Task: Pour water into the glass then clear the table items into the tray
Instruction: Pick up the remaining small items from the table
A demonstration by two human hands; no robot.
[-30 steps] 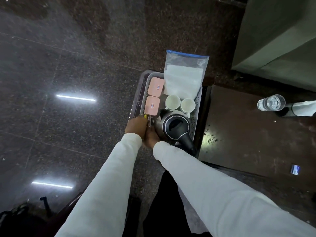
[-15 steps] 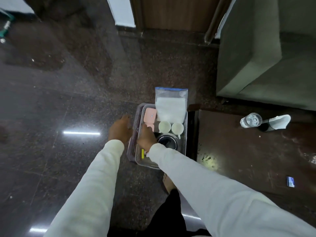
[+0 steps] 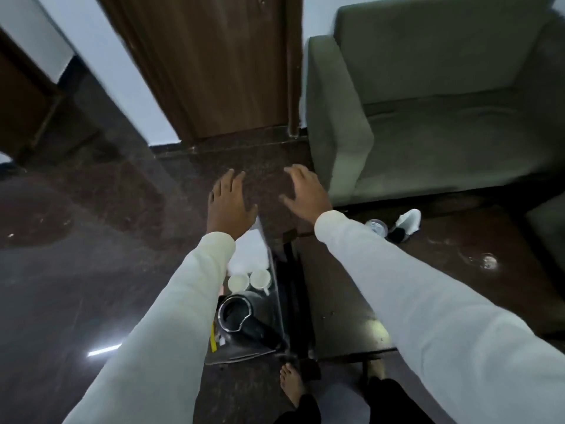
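Note:
The clear plastic tray (image 3: pixel 276 301) rests on the dark floor beside the table. It holds a steel kettle (image 3: pixel 235 315) with a black handle, two white cups (image 3: pixel 249 280) and a clear bag of white material (image 3: pixel 250 249), partly hidden by my left sleeve. My left hand (image 3: pixel 229 203) and my right hand (image 3: pixel 305 188) hover high above the tray's far end, both empty with fingers spread. The glass of water (image 3: pixel 376 227) stands on the dark wooden table (image 3: pixel 342 295) to the right, next to a lying bottle (image 3: pixel 405 224) with a white label.
A grey-green sofa (image 3: pixel 428 102) stands beyond the table. A wooden door (image 3: pixel 214 65) and white wall lie ahead. My bare foot (image 3: pixel 290 384) is on the polished stone floor (image 3: pixel 76 270) just below the tray.
Both hands have left the tray and risen forward, fingers spread. The camera has tilted up, bringing the door and sofa into view.

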